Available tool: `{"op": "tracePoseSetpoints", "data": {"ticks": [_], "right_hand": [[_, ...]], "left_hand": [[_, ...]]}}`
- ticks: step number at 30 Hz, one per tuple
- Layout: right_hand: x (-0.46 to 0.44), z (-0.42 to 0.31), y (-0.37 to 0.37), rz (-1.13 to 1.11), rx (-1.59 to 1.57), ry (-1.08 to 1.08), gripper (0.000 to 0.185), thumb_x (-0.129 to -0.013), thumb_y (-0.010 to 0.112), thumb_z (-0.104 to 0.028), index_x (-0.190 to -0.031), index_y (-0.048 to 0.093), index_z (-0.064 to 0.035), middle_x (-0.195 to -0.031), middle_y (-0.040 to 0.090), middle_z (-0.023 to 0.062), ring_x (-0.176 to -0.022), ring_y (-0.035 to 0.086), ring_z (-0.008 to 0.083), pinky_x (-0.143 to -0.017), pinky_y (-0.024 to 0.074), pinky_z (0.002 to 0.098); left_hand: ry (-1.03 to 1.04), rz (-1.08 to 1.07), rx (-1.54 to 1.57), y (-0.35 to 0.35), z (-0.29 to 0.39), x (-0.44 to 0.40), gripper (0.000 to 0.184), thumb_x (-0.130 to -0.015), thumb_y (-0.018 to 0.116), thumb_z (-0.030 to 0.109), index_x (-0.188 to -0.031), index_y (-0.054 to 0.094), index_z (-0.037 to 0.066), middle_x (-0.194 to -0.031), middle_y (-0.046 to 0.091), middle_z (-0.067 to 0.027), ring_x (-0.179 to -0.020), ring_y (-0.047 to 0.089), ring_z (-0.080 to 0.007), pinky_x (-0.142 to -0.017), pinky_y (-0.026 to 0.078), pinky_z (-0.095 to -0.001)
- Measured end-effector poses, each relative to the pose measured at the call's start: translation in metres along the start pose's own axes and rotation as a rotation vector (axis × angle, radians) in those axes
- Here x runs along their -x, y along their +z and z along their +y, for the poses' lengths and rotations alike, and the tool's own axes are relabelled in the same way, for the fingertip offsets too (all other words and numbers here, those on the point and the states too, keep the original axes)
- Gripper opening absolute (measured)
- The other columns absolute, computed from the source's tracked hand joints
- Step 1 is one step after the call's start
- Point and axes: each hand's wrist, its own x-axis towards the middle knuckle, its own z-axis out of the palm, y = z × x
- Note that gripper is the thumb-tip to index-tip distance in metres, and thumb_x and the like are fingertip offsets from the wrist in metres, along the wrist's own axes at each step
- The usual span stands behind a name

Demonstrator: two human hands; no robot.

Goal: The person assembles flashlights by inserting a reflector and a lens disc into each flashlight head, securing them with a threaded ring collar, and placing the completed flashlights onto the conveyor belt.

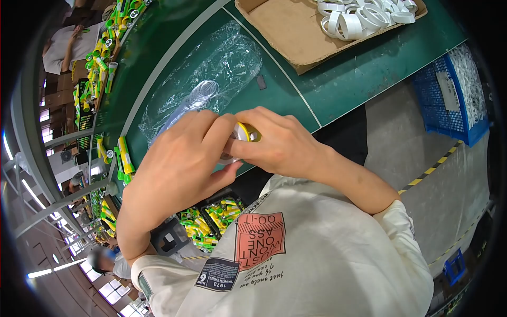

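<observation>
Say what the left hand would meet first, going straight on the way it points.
The left hand would most likely meet the yellow-rimmed piece first, then the right hand; exact depth is unclear.

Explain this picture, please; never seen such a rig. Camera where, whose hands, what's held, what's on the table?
No machine: a person works bare-handed. The only picture comes from a wide camera on their head, looking forward and down, so their own pale shirt shows below. The right hand grips a small yellow-rimmed piece, partly hidden; the left hand is up against it. On the green table lie clear plastic wrap with a stack of clear round pieces, and a cardboard tray holding white rings.
</observation>
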Motion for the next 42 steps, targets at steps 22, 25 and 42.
{"op": "tracePoseSetpoints", "data": {"ticks": [22, 25, 42], "right_hand": [[-0.001, 0.0, 0.001, 0.037, 0.012, -0.006, 0.023, -0.081, 0.07, -0.012, -0.1, 0.07, -0.0254, -0.108, 0.063, 0.0089, -0.092, 0.065, 0.0249, -0.06, 0.0567, 0.0343], [0.0, 0.002, 0.003, 0.046, 0.008, -0.015, 0.021, -0.082, 0.07, -0.012, -0.098, 0.071, -0.0247, -0.108, 0.063, 0.0087, -0.091, 0.065, 0.0251, -0.06, 0.0568, 0.0338], [0.002, 0.004, 0.002, 0.019, -0.021, -0.007, 0.027, -0.079, 0.071, -0.01, -0.102, 0.069, -0.023, -0.108, 0.063, 0.0081, -0.095, 0.065, 0.0254, -0.062, 0.0573, 0.0352]], "left_hand": [[-0.084, -0.178, -0.049, -0.009, 0.009, -0.001, 0.065, -0.068, 0.084, 0.008, -0.127, 0.056, 0.006, -0.122, 0.058, -0.0164, -0.106, 0.06, -0.0378, -0.084, 0.052, -0.0437], [0.105, -0.086, -0.039, 0.003, -0.004, 0.0, 0.067, -0.067, 0.084, 0.008, -0.127, 0.055, 0.006, -0.126, 0.057, -0.0163, -0.11, 0.059, -0.0387, -0.086, 0.051, -0.0433], [0.04, -0.126, -0.086, 0.003, 0.0, -0.001, 0.062, -0.072, 0.083, 0.014, -0.126, 0.054, 0.003, -0.115, 0.058, -0.0164, -0.101, 0.06, -0.0378, -0.081, 0.051, -0.0442]]}}
